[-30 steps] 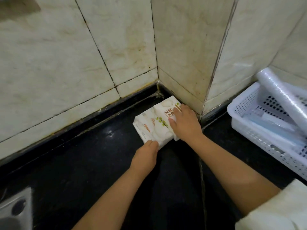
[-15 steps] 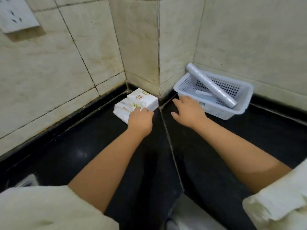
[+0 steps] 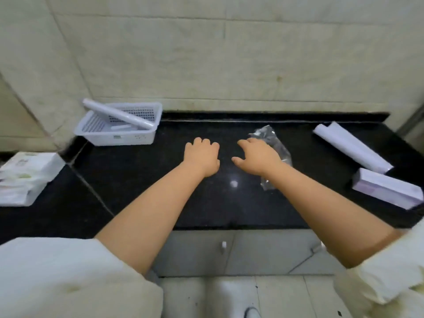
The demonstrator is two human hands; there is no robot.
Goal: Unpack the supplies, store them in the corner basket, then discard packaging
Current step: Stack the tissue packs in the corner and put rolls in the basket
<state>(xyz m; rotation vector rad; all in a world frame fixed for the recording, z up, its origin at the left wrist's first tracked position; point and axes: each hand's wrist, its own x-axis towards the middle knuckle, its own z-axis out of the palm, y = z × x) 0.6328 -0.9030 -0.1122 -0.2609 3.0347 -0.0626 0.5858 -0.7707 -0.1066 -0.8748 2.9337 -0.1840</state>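
A white perforated basket (image 3: 115,139) stands in the counter's back left corner with a white roll (image 3: 117,114) lying slanted across it. Crumpled clear plastic packaging (image 3: 276,145) lies mid-counter. My right hand (image 3: 257,156) hovers at its left edge, fingers spread, partly covering it; I cannot tell whether they touch. My left hand (image 3: 203,156) is just beside it, over bare counter, fingers loosely curled and holding nothing. Another white roll (image 3: 351,145) and a long white box (image 3: 387,188) lie at the right.
Stacked tissue packs (image 3: 25,175) sit on the side counter at far left. The black counter (image 3: 142,184) meets tiled walls behind and to the left. Grey cabinet doors (image 3: 206,251) and floor tiles show below the front edge.
Both hands have left the tissue packs in the left corner and moved right to the counter's middle. The view swung right, bringing the plastic packaging, second roll and box into sight.
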